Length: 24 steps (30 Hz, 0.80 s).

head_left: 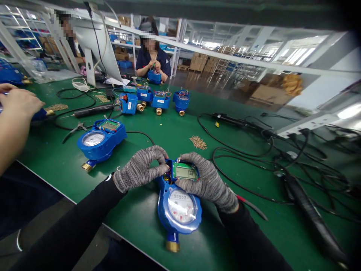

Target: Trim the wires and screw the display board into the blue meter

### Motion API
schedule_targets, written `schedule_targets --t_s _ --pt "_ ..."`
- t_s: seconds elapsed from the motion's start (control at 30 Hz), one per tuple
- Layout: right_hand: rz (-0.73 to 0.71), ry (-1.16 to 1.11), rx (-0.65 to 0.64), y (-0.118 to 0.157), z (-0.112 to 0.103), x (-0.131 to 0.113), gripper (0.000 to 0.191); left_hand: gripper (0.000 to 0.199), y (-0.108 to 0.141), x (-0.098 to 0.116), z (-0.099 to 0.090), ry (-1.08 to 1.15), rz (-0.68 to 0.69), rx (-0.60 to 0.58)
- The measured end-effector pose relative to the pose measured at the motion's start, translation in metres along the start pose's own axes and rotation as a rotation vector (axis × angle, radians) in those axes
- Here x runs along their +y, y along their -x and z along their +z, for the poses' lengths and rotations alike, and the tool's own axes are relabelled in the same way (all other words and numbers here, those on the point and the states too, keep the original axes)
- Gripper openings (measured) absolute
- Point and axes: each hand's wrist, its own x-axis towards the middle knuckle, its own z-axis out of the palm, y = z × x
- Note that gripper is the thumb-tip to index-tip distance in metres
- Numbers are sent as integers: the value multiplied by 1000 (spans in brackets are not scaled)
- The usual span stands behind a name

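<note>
A blue water meter (179, 210) with a round dial and a brass end fitting lies on the green table (146, 210) in front of me. Its upper housing holds a green circuit board with an LCD display (185, 172). My left hand (142, 167), in a grey knit glove, pinches the left edge of that housing. My right hand (207, 180), also gloved, grips the right side of the board and housing. Both sleeves are black.
A second blue meter (100, 140) lies to the left, several more (160, 100) farther back. Piles of small brass screws (198, 142), an electric screwdriver (313, 216) and black cables (254, 158) lie right. A co-worker's hand (17, 103) is left; another person (152, 56) sits opposite.
</note>
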Motion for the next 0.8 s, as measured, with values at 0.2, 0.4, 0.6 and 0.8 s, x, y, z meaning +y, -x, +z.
schedule_targets --t_s 0.2,0.4,0.6,0.8 --pt "15 1 5 1 1 2 60 6 7 0 4 -225 118 153" --pt "8 14 9 0 1 -1 59 7 7 6 2 -584 297 133" --pt "12 -9 -6 -2 1 -4 57 10 10 15 -4 -307 -130 142" --pt "14 -5 -15 -3 1 -4 59 62 3 23 -1 90 -316 -38"
